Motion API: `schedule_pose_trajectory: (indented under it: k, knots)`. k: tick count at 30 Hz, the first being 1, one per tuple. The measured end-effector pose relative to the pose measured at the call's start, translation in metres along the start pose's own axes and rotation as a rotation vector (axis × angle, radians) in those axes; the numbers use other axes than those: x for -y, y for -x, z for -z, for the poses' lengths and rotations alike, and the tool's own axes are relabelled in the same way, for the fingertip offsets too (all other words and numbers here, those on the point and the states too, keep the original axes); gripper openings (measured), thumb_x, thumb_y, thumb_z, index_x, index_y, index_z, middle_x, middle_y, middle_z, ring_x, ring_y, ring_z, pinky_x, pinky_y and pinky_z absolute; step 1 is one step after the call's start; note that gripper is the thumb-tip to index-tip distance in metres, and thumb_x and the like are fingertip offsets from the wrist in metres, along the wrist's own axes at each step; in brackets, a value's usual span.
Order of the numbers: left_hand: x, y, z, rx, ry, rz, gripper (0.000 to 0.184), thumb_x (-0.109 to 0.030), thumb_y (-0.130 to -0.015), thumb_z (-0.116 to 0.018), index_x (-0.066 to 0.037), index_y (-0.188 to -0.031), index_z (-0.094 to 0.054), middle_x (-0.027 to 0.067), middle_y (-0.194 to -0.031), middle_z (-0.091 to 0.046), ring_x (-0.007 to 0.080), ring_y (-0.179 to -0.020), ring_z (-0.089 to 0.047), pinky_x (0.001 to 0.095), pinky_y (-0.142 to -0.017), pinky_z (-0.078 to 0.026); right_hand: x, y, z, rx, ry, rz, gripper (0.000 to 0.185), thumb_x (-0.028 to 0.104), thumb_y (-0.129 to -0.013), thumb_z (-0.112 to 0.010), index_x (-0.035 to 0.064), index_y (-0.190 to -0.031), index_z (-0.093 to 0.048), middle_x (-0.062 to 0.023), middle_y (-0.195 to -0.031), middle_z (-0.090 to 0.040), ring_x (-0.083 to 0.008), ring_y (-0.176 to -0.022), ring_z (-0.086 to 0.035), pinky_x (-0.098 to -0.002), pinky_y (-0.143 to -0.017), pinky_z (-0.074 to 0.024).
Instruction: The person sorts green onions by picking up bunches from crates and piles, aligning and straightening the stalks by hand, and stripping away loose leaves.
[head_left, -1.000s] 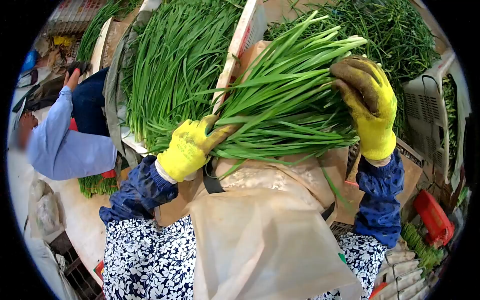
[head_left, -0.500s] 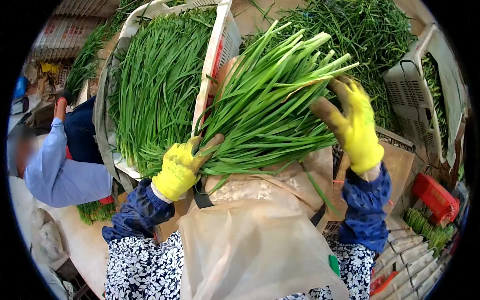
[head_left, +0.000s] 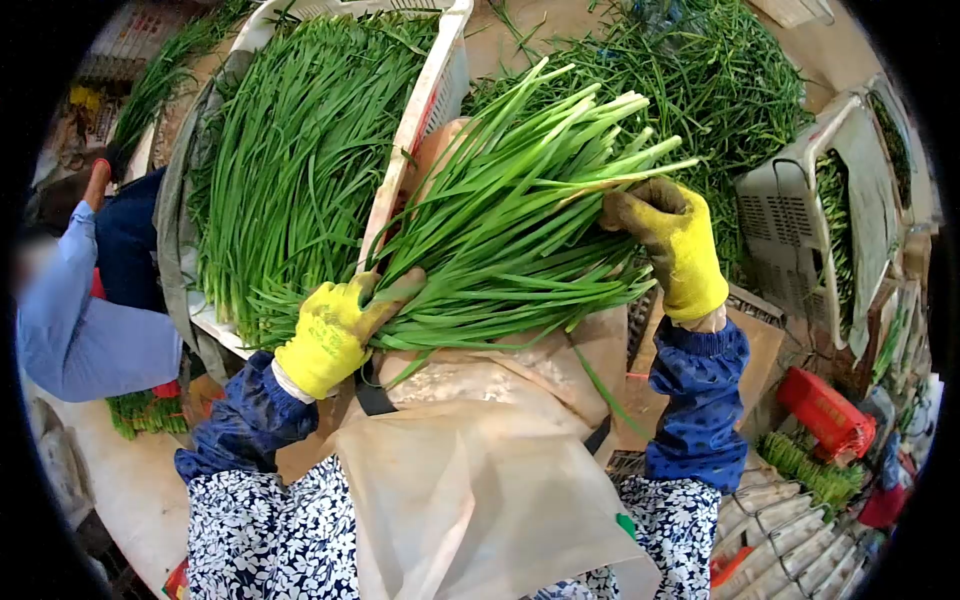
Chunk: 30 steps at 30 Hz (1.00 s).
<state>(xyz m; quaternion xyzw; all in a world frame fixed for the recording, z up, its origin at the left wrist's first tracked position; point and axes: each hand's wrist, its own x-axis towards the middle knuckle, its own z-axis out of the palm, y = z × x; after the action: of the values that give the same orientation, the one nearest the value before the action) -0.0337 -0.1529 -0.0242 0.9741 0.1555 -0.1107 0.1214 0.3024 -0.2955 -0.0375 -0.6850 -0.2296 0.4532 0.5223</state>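
A loose bunch of garlic chives (head_left: 510, 240) lies across my lap, its pale stem ends pointing to the upper right. My left hand (head_left: 340, 335), in a yellow work glove with soiled fingertips, grips the bunch at its lower left, the thumb stretched over the leaves. At the right edge of the bunch, just below the pale stems, my right hand (head_left: 670, 240) is closed in a pinch on chives at the edge. Its glove is yellow with dark, dirty fingers. How many stalks sit in that pinch is hidden.
Close on the left stands a white crate (head_left: 415, 120) packed with chives. A heap of loose greens (head_left: 700, 90) lies beyond the bunch. On the right are a grey-white crate (head_left: 790, 210) and a red basket (head_left: 825, 410). Another person's blue sleeve (head_left: 100, 335) is at far left.
My right hand has gone from spread fingers beside the stems to a closed pinch at the bunch's edge. My left hand keeps its hold. The whole view has shifted slightly.
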Motion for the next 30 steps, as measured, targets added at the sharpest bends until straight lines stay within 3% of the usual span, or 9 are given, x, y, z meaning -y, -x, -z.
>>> schedule_pose_trajectory:
  k: [7, 8, 12, 18, 21, 25, 27, 29, 30]
  knots:
    - [0.000, -0.002, -0.003, -0.033, 0.052, -0.006, 0.079, -0.012, -0.065, -0.070, -0.017, -0.141, -0.048, 0.0157, -0.114, -0.058, 0.0331, -0.091, -0.060, 0.0428, -0.074, -0.048, 0.016, 0.006, -0.019, 0.053, -0.115, -0.056, 0.033, 0.021, -0.083, -0.075, -0.0025, -0.105, -0.067, -0.0049, -0.091, -0.068, -0.0095, -0.079, -0.059, -0.0246, -0.069, -0.0480]
    - [0.001, -0.004, -0.007, -0.116, 0.036, -0.041, 0.085, -0.012, -0.064, -0.069, -0.024, -0.145, -0.044, 0.0127, -0.104, -0.057, 0.0304, -0.084, -0.060, 0.0408, -0.068, -0.049, 0.021, 0.006, -0.024, 0.029, 0.093, -0.065, 0.033, 0.021, -0.082, -0.076, -0.0025, -0.103, -0.068, -0.0044, -0.089, -0.068, -0.0087, -0.075, -0.058, -0.0237, -0.065, -0.0473]
    - [0.004, -0.003, -0.011, -0.098, 0.086, -0.004, 0.088, -0.014, -0.060, -0.072, -0.024, -0.144, -0.045, 0.0130, -0.104, -0.057, 0.0310, -0.088, -0.060, 0.0412, -0.070, -0.049, 0.011, -0.001, -0.029, 0.012, -0.082, -0.178, 0.027, 0.017, -0.082, -0.075, -0.0032, -0.099, -0.069, -0.0026, -0.081, -0.067, -0.0079, -0.066, -0.055, -0.0223, -0.060, -0.0447]
    - [0.004, -0.003, -0.011, -0.090, 0.122, -0.009, 0.078, -0.015, -0.067, -0.069, -0.023, -0.142, -0.047, 0.0111, -0.101, -0.057, 0.0308, -0.084, -0.060, 0.0411, -0.068, -0.049, 0.007, -0.004, -0.001, 0.098, -0.154, -0.118, 0.026, 0.017, -0.085, -0.068, -0.0027, -0.102, -0.067, -0.0057, -0.086, -0.069, -0.0121, -0.074, -0.063, -0.0257, -0.069, -0.0507]
    - [0.007, -0.003, -0.012, -0.111, 0.151, -0.029, 0.079, -0.014, -0.066, -0.069, -0.022, -0.142, -0.047, 0.0112, -0.101, -0.057, 0.0309, -0.082, -0.060, 0.0421, -0.067, -0.049, -0.008, -0.017, 0.026, 0.237, 0.111, 0.330, 0.026, 0.022, -0.093, -0.058, -0.0030, -0.095, -0.066, -0.0093, -0.088, -0.067, -0.0164, -0.080, -0.064, -0.0285, -0.072, -0.0523]
    - [0.004, -0.004, -0.007, 0.014, 0.116, 0.013, 0.059, -0.012, -0.064, -0.070, -0.005, -0.121, -0.059, 0.0185, -0.119, -0.059, 0.0342, -0.096, -0.061, 0.0423, -0.072, -0.048, -0.008, -0.042, 0.042, 0.779, -1.054, 0.016, 0.029, 0.032, -0.097, -0.052, 0.0042, -0.100, -0.061, -0.0098, -0.097, -0.062, -0.0215, -0.088, -0.059, -0.0286, -0.069, -0.0504]
    - [0.006, -0.001, -0.018, -0.119, 0.117, -0.009, 0.058, -0.014, -0.064, -0.072, -0.017, -0.121, -0.062, 0.0133, -0.109, -0.058, 0.0324, -0.082, -0.061, 0.0420, -0.069, -0.049, -0.004, -0.053, 0.051, 0.705, -1.095, 0.046, 0.029, 0.033, -0.097, -0.051, 0.0063, -0.101, -0.060, -0.0094, -0.100, -0.061, -0.0230, -0.087, -0.058, -0.0284, -0.068, -0.0512]
    - [0.007, -0.002, -0.021, -0.099, 0.093, -0.023, 0.056, -0.014, -0.061, -0.073, -0.016, -0.116, -0.063, 0.0145, -0.112, -0.059, 0.0327, -0.083, -0.061, 0.0416, -0.070, -0.049, -0.011, -0.066, 0.106, 0.460, -0.881, 0.140, 0.030, 0.028, -0.099, -0.051, 0.0018, -0.112, -0.056, -0.0123, -0.103, -0.058, -0.0201, -0.095, -0.053, -0.0328, -0.080, -0.0493]
    - [0.007, -0.003, -0.019, -0.117, 0.088, -0.035, 0.057, -0.014, -0.061, -0.074, -0.015, -0.117, -0.063, 0.0148, -0.112, -0.059, 0.0329, -0.084, -0.062, 0.0418, -0.070, -0.049, -0.019, -0.094, 0.155, 0.430, -1.360, -0.094, 0.040, 0.031, -0.099, -0.051, 0.0003, -0.123, -0.054, -0.0149, -0.115, -0.059, -0.0240, -0.100, -0.055, -0.0363, -0.083, -0.0496]
